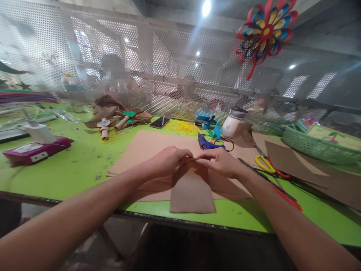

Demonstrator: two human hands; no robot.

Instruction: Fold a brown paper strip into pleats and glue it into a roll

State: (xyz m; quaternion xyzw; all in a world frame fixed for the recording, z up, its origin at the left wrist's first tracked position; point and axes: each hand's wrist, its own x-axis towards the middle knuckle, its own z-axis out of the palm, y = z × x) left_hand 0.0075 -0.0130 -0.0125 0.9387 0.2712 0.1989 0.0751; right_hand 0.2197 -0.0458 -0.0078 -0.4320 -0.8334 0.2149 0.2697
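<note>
A brown paper piece (192, 192) lies over larger brown sheets (146, 145), its near end reaching past their edge onto the green table. Its far edge is pinched between the fingers of my left hand (175, 160) and my right hand (218, 160), with the fingertips nearly touching. Both hands are closed on that edge, which looks rolled or folded, though the fingers partly cover it. Just beyond my right hand lies a blue glue gun (208, 143) with a black cable.
Yellow-handled scissors (265, 164), red-and-black tools and a green basket (318, 145) lie right. Behind stand a white bottle (233, 122), a phone (159, 122) and yellow shreds (183, 127). Paper figures (104, 128) and a purple power strip (38, 150) are left.
</note>
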